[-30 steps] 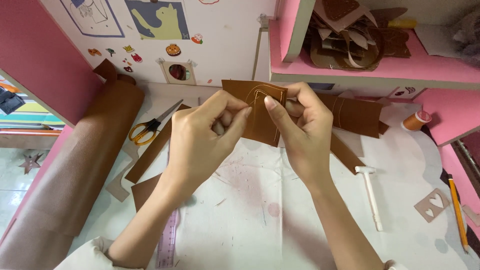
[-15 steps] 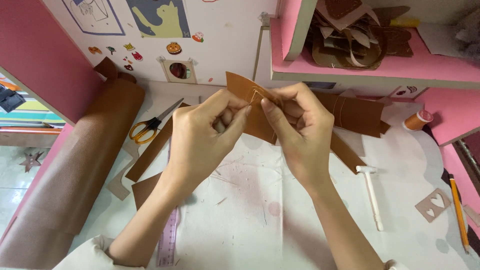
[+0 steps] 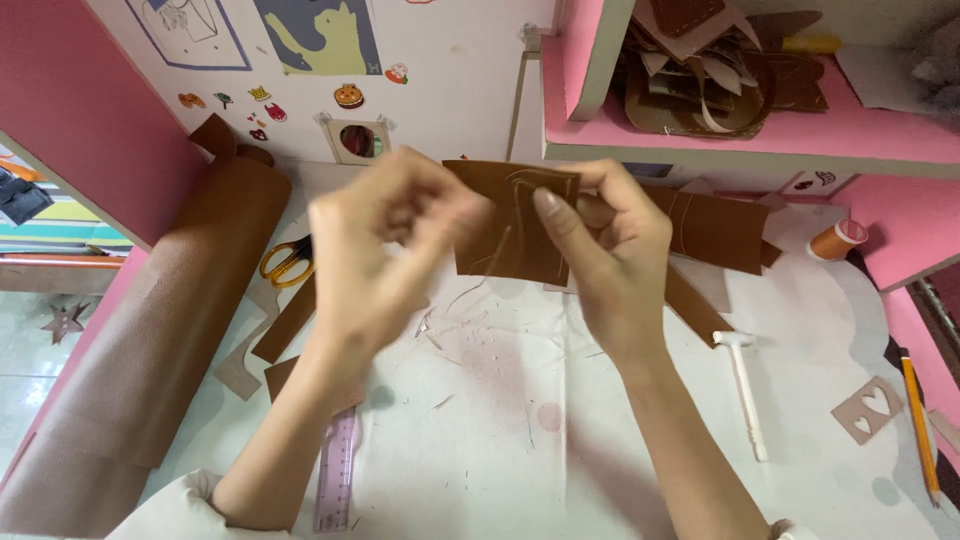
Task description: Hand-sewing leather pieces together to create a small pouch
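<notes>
- Two hands up over the desk [image 3: 500, 440], both working one brown leather piece [image 3: 505, 225] held in the air above the middle of it.
- My right hand [image 3: 605, 255] pinches the leather piece at its right edge, thumb on the front face, fingers behind.
- My left hand [image 3: 375, 250] is blurred, just left of the piece; fingers look bunched together, but I can't tell what they grip. A thin thread [image 3: 490, 275] loops down from the piece near that hand.
- Behind the piece, a second brown leather strip [image 3: 715, 225] lies flat on the desk, reaching right.
- Orange thread spool [image 3: 838, 240] sits at far right, near the strip's end.
- White mallet [image 3: 745, 385] lies right of my right forearm; a pencil [image 3: 918, 420] and a heart stencil [image 3: 868, 408] lie further right.
- Yellow-handled scissors [image 3: 285, 262] lie left, beside a big leather roll [image 3: 160, 330].
- Clear ruler [image 3: 337, 480] lies under my left forearm.
- Pink shelf [image 3: 760, 130] above holds leather offcuts.
</notes>
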